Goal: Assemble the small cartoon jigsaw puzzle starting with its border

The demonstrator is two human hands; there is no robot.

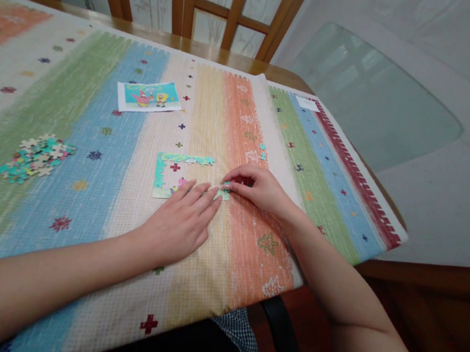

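Note:
A partly joined jigsaw puzzle (159,172) lies on the striped tablecloth, its top, left and bottom edges forming a frame around bare cloth. My left hand (185,218) rests flat with fingers spread over the frame's bottom edge, hiding part of it. At the frame's lower right corner, my right hand (255,187) pinches a small teal puzzle piece (226,186) between thumb and fingers. Two loose teal pieces (263,151) lie just beyond the right hand. Whether the pinched piece touches the frame I cannot tell.
A heap of loose puzzle pieces (39,157) sits to the left. Behind the frame lies a picture card (150,97) with cartoon figures. A small white paper (308,104) is near the table's far right corner. The tablecloth (118,194) covers the table; a wall stands beyond its right side.

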